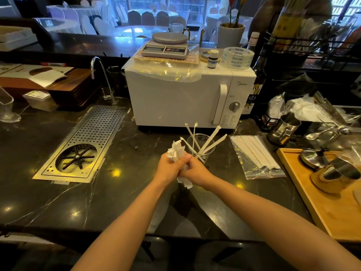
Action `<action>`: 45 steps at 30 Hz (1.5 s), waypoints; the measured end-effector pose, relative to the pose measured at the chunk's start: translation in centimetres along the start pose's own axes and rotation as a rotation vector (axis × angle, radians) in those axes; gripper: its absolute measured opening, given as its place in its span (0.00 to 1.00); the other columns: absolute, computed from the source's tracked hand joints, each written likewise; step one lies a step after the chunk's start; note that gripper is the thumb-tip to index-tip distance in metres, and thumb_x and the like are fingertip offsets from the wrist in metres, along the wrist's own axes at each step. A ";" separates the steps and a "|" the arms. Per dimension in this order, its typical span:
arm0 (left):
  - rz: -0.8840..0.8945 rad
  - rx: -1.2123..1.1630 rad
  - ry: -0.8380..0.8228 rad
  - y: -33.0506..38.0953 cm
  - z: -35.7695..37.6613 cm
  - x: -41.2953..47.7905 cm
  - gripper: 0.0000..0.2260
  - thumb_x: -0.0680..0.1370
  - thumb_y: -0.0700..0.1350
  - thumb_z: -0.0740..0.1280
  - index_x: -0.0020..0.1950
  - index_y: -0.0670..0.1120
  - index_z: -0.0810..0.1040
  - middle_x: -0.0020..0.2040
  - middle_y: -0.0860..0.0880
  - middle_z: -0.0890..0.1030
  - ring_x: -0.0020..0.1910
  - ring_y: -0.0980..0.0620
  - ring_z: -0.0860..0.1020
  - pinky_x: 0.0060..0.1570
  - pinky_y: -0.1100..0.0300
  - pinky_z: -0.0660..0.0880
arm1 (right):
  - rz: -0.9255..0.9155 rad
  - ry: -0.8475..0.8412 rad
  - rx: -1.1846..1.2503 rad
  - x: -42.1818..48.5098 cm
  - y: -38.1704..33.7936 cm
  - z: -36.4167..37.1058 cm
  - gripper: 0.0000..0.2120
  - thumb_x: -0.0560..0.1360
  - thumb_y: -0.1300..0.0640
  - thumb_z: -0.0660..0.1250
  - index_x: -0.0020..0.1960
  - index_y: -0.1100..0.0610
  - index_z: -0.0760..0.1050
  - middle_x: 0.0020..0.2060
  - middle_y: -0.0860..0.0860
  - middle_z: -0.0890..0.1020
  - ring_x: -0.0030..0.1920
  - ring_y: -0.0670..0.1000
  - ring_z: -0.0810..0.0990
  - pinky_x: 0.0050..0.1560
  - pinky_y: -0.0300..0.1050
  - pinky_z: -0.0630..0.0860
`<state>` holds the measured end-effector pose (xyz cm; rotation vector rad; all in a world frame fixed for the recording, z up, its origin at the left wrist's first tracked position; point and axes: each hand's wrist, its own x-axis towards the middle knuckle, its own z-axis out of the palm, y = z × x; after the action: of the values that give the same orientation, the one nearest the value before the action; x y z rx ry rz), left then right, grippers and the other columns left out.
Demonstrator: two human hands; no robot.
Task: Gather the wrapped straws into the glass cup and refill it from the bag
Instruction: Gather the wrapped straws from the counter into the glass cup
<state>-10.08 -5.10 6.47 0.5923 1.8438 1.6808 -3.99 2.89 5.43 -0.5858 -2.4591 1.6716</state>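
Note:
A clear glass cup stands on the dark marble counter in front of the microwave, with several white wrapped straws leaning out of it. Just in front of the cup, my left hand and my right hand are clasped together around a bundle of wrapped straws. The bundle's ends stick out above and below my fists. To the right of the cup lies a clear plastic bag flat on the counter, with several more wrapped straws inside.
A white microwave with a scale on top stands behind the cup. A perforated metal rinser tray is sunk into the counter at left. At right are a steel pitcher, spoons and a wooden tray holding metal pots.

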 end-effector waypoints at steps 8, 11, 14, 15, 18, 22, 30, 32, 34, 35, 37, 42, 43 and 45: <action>0.007 0.124 -0.079 -0.1 0.3 -0.1 0.09 0.72 0.36 0.68 0.51 0.42 0.76 0.44 0.46 0.79 0.50 0.47 0.78 0.54 0.52 0.75 | -0.033 -0.015 0.106 0.0 1.7 0.3 0.23 0.68 0.73 0.67 0.62 0.64 0.68 0.46 0.46 0.77 0.47 0.39 0.76 0.42 0.25 0.75; 0.017 0.140 -0.093 -0.2 0.3 0.2 0.10 0.70 0.35 0.69 0.44 0.48 0.76 0.41 0.48 0.79 0.48 0.48 0.78 0.50 0.57 0.75 | -0.030 -0.014 0.146 0.1 2.2 0.4 0.26 0.67 0.75 0.67 0.63 0.65 0.66 0.48 0.50 0.76 0.47 0.40 0.76 0.42 0.26 0.76; 0.016 0.138 -0.098 -0.3 0.4 0.3 0.15 0.70 0.33 0.69 0.40 0.54 0.74 0.40 0.51 0.78 0.44 0.52 0.78 0.44 0.64 0.74 | -0.025 0.028 0.177 0.2 2.7 0.8 0.30 0.66 0.74 0.69 0.66 0.65 0.63 0.55 0.56 0.76 0.56 0.49 0.76 0.45 0.27 0.76; 0.009 0.142 -0.103 -0.4 0.4 0.3 0.14 0.70 0.33 0.69 0.40 0.53 0.74 0.40 0.51 0.78 0.44 0.53 0.77 0.44 0.64 0.74 | -0.018 0.045 0.183 0.3 3.0 0.9 0.31 0.66 0.73 0.69 0.66 0.64 0.63 0.59 0.58 0.75 0.60 0.52 0.75 0.46 0.27 0.76; -0.011 0.147 -0.126 -0.4 0.3 0.4 0.11 0.70 0.35 0.69 0.51 0.44 0.77 0.41 0.50 0.79 0.45 0.52 0.78 0.47 0.59 0.75 | 0.007 0.062 0.202 0.7 3.3 1.3 0.30 0.68 0.72 0.68 0.67 0.64 0.63 0.62 0.61 0.74 0.62 0.55 0.74 0.44 0.26 0.76; -0.020 0.195 -0.187 0.2 0.0 0.6 0.11 0.72 0.37 0.68 0.54 0.44 0.76 0.39 0.53 0.78 0.41 0.59 0.77 0.38 0.65 0.72 | 0.000 0.054 0.186 1.0 3.3 1.2 0.25 0.71 0.71 0.65 0.67 0.64 0.64 0.61 0.61 0.75 0.61 0.56 0.75 0.43 0.26 0.76; 0.034 0.313 -0.213 3.6 0.1 2.4 0.09 0.73 0.40 0.67 0.53 0.44 0.76 0.41 0.52 0.76 0.48 0.52 0.77 0.46 0.59 0.77 | -0.011 -0.031 0.131 0.8 0.0 -1.6 0.23 0.77 0.64 0.59 0.70 0.58 0.60 0.65 0.58 0.72 0.66 0.54 0.70 0.58 0.37 0.68; 0.057 0.345 -0.199 5.2 0.3 3.0 0.12 0.73 0.42 0.67 0.56 0.43 0.75 0.42 0.53 0.76 0.49 0.51 0.77 0.52 0.54 0.76 | -0.010 -0.033 0.141 1.0 -1.1 -2.8 0.24 0.77 0.62 0.60 0.71 0.57 0.58 0.65 0.57 0.72 0.66 0.55 0.70 0.63 0.45 0.68; 0.090 0.335 -0.208 7.2 0.6 3.6 0.09 0.74 0.42 0.67 0.53 0.45 0.75 0.41 0.52 0.78 0.46 0.52 0.78 0.50 0.56 0.76 | -0.035 -0.034 0.154 1.4 -2.5 -4.4 0.23 0.77 0.62 0.60 0.70 0.57 0.59 0.63 0.58 0.73 0.63 0.54 0.72 0.62 0.47 0.70; 0.112 0.321 -0.215 8.2 0.8 3.9 0.08 0.74 0.42 0.66 0.53 0.45 0.76 0.42 0.52 0.78 0.45 0.53 0.78 0.49 0.57 0.76 | -0.057 -0.028 0.149 1.6 -3.2 -5.3 0.23 0.77 0.63 0.60 0.70 0.58 0.60 0.62 0.58 0.74 0.61 0.54 0.73 0.61 0.47 0.70; 0.168 0.292 -0.223 10.1 1.5 4.6 0.09 0.74 0.41 0.66 0.54 0.43 0.77 0.42 0.51 0.79 0.44 0.54 0.78 0.49 0.60 0.75 | -0.107 0.004 0.124 2.2 -4.5 -7.1 0.22 0.76 0.63 0.61 0.69 0.58 0.61 0.58 0.58 0.76 0.57 0.52 0.75 0.61 0.49 0.72; 0.259 0.278 -0.223 12.8 3.1 6.3 0.10 0.74 0.39 0.66 0.55 0.44 0.76 0.42 0.53 0.78 0.43 0.60 0.76 0.46 0.66 0.73 | -0.155 0.039 0.179 3.4 -6.0 -10.1 0.22 0.76 0.63 0.60 0.69 0.57 0.60 0.54 0.53 0.75 0.53 0.48 0.75 0.55 0.42 0.73; 0.264 0.280 -0.216 12.9 3.4 6.6 0.11 0.74 0.39 0.66 0.56 0.42 0.76 0.43 0.53 0.77 0.43 0.60 0.76 0.46 0.65 0.73 | -0.154 0.045 0.183 3.5 -5.9 -10.4 0.22 0.76 0.63 0.60 0.69 0.57 0.61 0.54 0.54 0.76 0.53 0.47 0.75 0.53 0.40 0.73; 0.254 0.283 -0.202 12.6 3.8 7.2 0.12 0.74 0.39 0.66 0.57 0.41 0.77 0.42 0.53 0.78 0.44 0.58 0.77 0.48 0.62 0.74 | -0.139 0.057 0.178 3.9 -5.5 -10.8 0.22 0.76 0.63 0.61 0.68 0.57 0.62 0.57 0.57 0.77 0.53 0.48 0.76 0.50 0.38 0.74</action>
<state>-13.48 3.89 17.97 1.1130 1.9329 1.4545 -5.68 11.98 14.12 -0.4245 -2.2263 1.7678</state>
